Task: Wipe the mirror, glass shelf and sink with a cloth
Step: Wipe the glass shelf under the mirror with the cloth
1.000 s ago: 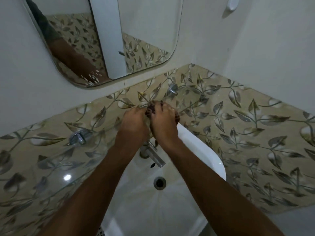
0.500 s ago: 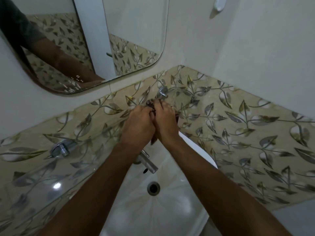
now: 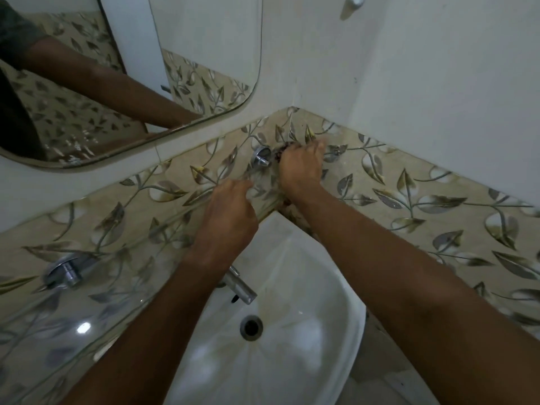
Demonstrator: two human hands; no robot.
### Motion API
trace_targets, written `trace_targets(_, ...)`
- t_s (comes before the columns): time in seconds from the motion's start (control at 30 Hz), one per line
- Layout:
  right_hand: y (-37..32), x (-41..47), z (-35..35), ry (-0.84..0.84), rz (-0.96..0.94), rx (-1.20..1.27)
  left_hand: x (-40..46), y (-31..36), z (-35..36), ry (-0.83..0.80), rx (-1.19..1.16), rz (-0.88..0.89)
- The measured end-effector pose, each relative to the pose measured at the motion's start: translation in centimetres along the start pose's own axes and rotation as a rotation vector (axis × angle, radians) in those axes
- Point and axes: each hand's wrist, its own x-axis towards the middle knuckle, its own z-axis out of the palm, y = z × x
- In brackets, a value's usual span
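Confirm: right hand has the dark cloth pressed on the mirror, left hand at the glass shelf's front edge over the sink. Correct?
Not quite. The head view shows the right hand pressing the dark cloth at the right end of the glass shelf, beside the chrome bracket, not on the mirror. The left hand is at the shelf's front edge over the sink, as stated.

a small home bathroom: a white ceramic washbasin (image 3: pixel 306 287) with a chrome tap (image 3: pixel 241 287) and drain (image 3: pixel 251 327) sits in a corner, leaf-patterned wall tiles (image 3: pixel 423 206) behind it, a rounded wall mirror (image 3: pixel 131 83) above a glass shelf (image 3: pixel 87 287).
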Motion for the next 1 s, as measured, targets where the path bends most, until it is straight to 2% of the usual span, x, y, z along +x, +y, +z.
trace_targets(0.23, 0.7, 0.1, 1.5, 0.102, 0.132, -0.049, -1.9, -1.3, -2.4, -0.015, 0.009, -0.004)
trace_targets(0.3, 0.8, 0.6, 2.1, 0.106, 0.128, 0.064, -2.4, -1.3, -2.7, -0.031, 0.008, -0.008)
trace_targets(0.4, 0.6, 1.5, 2.1, 0.1, 0.121, 0.374, -2.3, -1.5, -3.1, -0.051, 0.018, -0.038)
trace_targets(0.57, -0.9, -1.7, 2.9, 0.166, -0.115, 0.68, -2.3, -2.4, -3.9, -0.077, 0.047, -0.108)
trace_targets(0.67, 0.9, -1.9, 3.6, 0.147, -0.157, 0.677, -3.3, -2.6, -4.2, -0.062, 0.038, -0.131)
trace_targets(0.8, 1.1, -1.3, 2.9, 0.045, -0.014, 0.745, -5.4, -3.3, -5.3, 0.001, -0.027, -0.108)
trace_targets(0.9, -1.6, -5.5, 1.7, 0.021, -0.158, 0.839, -7.1, -4.3, -6.2, 0.052, -0.02, -0.062)
trace_targets(1.0, -5.6, -12.0, 0.7, 0.031, -0.341, 0.945, -7.8, -4.8, -6.9, 0.075, -0.014, -0.117)
